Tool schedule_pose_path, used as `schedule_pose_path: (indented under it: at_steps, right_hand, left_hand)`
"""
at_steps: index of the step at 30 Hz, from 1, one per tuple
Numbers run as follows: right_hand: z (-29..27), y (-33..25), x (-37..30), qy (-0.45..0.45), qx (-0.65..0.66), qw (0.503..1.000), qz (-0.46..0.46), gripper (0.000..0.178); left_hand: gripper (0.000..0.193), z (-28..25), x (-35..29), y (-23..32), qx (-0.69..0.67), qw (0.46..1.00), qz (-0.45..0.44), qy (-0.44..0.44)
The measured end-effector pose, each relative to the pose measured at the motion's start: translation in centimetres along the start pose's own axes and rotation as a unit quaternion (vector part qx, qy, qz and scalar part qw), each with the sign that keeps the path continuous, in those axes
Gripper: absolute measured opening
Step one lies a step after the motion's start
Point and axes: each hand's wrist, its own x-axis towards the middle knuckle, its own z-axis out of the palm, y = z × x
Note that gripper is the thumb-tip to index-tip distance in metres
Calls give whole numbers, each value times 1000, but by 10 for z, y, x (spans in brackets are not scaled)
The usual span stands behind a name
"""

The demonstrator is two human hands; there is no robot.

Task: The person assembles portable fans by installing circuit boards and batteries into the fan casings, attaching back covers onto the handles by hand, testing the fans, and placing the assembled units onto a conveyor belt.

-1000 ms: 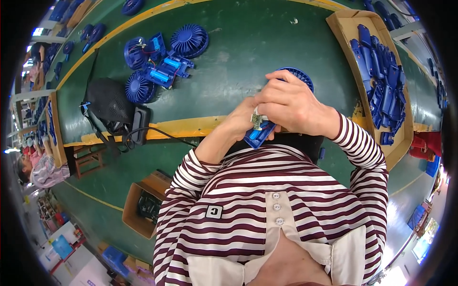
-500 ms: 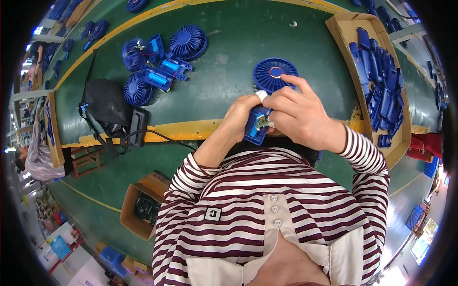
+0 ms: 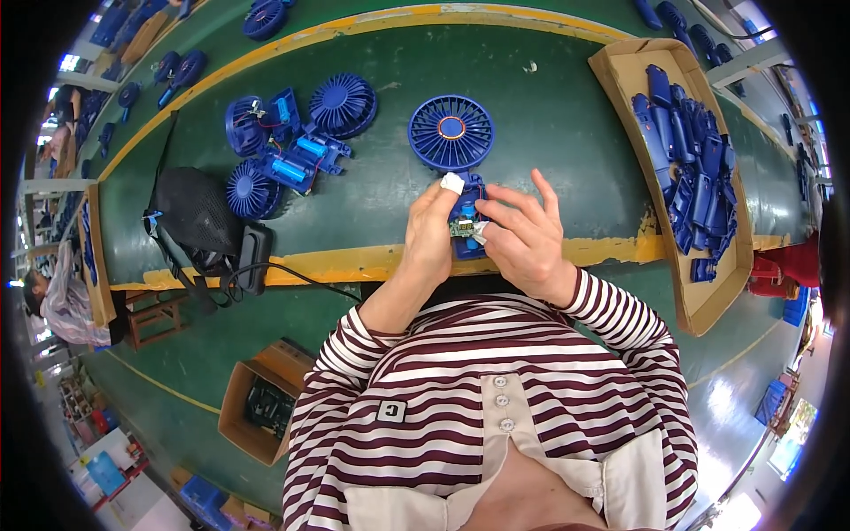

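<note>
A blue handheld fan (image 3: 432, 133) lies at the table's near edge, its round grille pointing away from me and its opened handle toward me. My left hand (image 3: 429, 232) is closed around the left side of the handle, a white wrap on its thumb tip. A small green circuit board (image 3: 462, 228) sits over the handle, with a blue battery partly visible beneath. My right hand (image 3: 529, 243) pinches the board's right edge with a white-wrapped fingertip, while its other fingers are spread above.
Several blue fan heads (image 3: 343, 104) and opened handles with batteries (image 3: 290, 170) lie on the left of the green table (image 3: 381, 212). A black mesh bag (image 3: 199, 208) is nearer. At right stands a cardboard tray (image 3: 620, 84) of blue handle shells (image 3: 699, 168). A carton (image 3: 237, 403) sits on the floor.
The fan has shifted left and turned more upright in view. My right hand has moved down off the grille toward the handle, uncovering the circuit board.
</note>
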Motion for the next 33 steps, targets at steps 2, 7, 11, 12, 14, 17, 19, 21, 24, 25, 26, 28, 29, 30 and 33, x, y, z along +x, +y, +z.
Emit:
schedule_pose_path:
  at_steps: [2, 7, 11, 12, 14, 17, 19, 21, 24, 25, 26, 28, 29, 30, 33]
  right_hand:
    - [0, 1, -1, -6, 12, 1000, 1, 13]
    - [0, 7, -2, -23, 7, 1000, 4, 18]
    - [-9, 9, 5, -73, 14, 997, 0, 21]
    - [-8, 11, 5, -74, 14, 997, 1, 21]
    - [-6, 14, 5, -57, 78, 995, 28, 20]
    - [-14, 11, 15, -75, 119, 988, 67, 20]
    - [-12, 19, 15, -74, 147, 984, 67, 20]
    - [-14, 22, 15, -88, 170, 977, 96, 18]
    - [-14, 24, 16, -101, 198, 970, 100, 17]
    - [-13, 24, 16, -103, 200, 969, 99, 17]
    - [-13, 24, 15, -111, 200, 969, 93, 16]
    - [-13, 24, 15, -120, 201, 968, 86, 15]
    - [-13, 24, 15, -124, 195, 969, 85, 15]
    - [-14, 24, 15, -128, 189, 970, 85, 14]
    - [-13, 24, 15, -133, 189, 969, 81, 14]
  left_hand:
    - [26, 1, -1, -2, 1, 1000, 1, 2]
    - [24, 4, -5, -2, -17, 1000, -15, -10]
    - [22, -1, -7, -4, 9, 999, -32, -4]
    - [22, -2, -7, -4, 9, 999, -34, -3]
    - [22, -2, -6, -3, 3, 998, -61, 8]
    - [23, 1, -8, 4, -30, 996, -84, 0]
    - [26, 2, -9, 7, -36, 996, -78, 7]
    - [30, 5, -12, 12, -41, 993, -107, -15]
    - [32, 3, -11, 13, -50, 992, -113, -19]
    - [31, 1, -11, 13, -54, 992, -113, -28]
    - [31, 1, -10, 12, -56, 992, -112, -26]
    - [31, -1, -9, 11, -36, 994, -106, -17]
    - [31, -1, -9, 11, -37, 994, -106, -15]
    - [31, -2, -9, 12, -41, 992, -119, -23]
    - [31, -1, -11, 15, -47, 989, -138, -34]
